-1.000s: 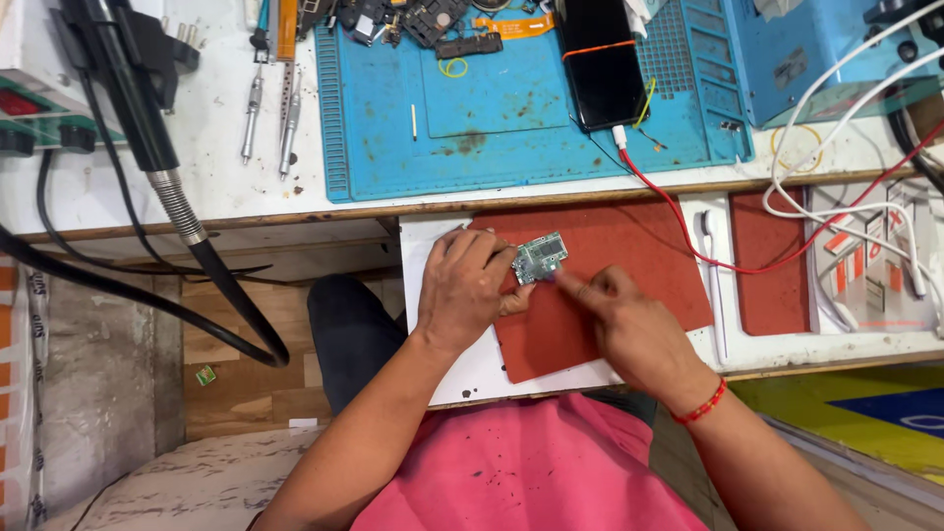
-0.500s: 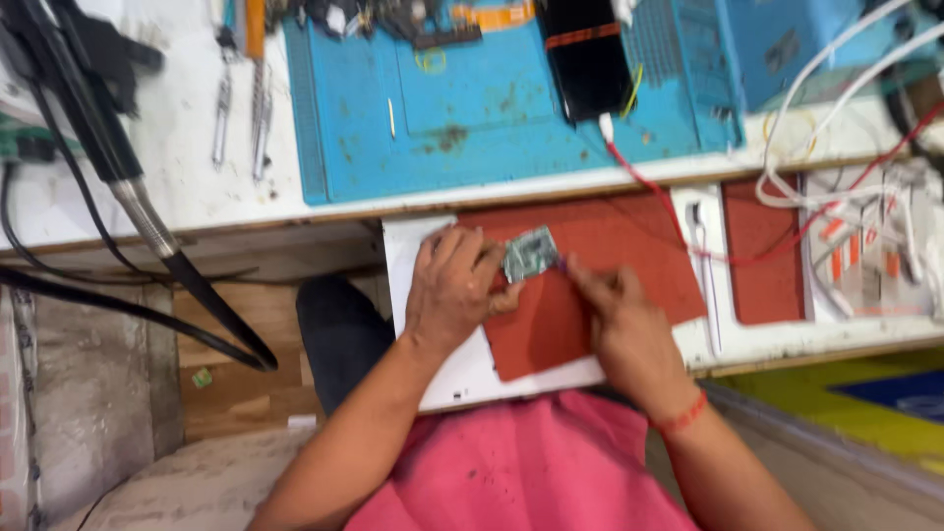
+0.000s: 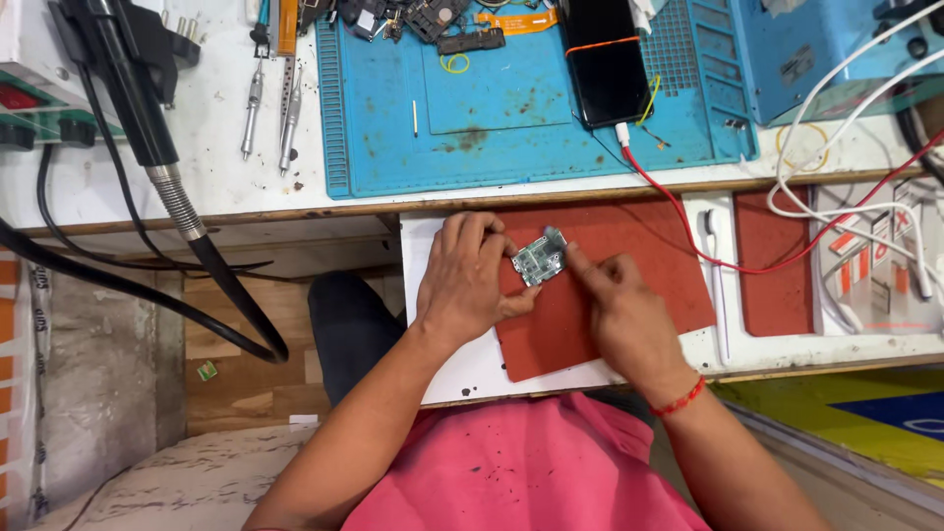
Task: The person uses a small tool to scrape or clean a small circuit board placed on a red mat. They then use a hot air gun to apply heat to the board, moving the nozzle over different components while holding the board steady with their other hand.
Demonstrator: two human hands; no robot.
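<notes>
A small green circuit board (image 3: 540,259) is held just over a red-brown mat (image 3: 629,251) on a white pull-out tray (image 3: 433,256). My left hand (image 3: 466,280) pinches the board's left edge with fingers and thumb. My right hand (image 3: 619,310) touches the board's right edge with its fingertips; a red thread band circles that wrist. Whether the right fingers hold a small tool I cannot tell.
A blue work mat (image 3: 521,98) with a black phone (image 3: 605,59), loose parts and a red cable (image 3: 678,211) lies on the bench above. Screwdrivers (image 3: 270,103) and a black hot-air wand (image 3: 147,118) are at left; white cables (image 3: 846,128) at right.
The view has shifted slightly. Both hands stay on the circuit board; my right fingers have moved a little along its right edge.
</notes>
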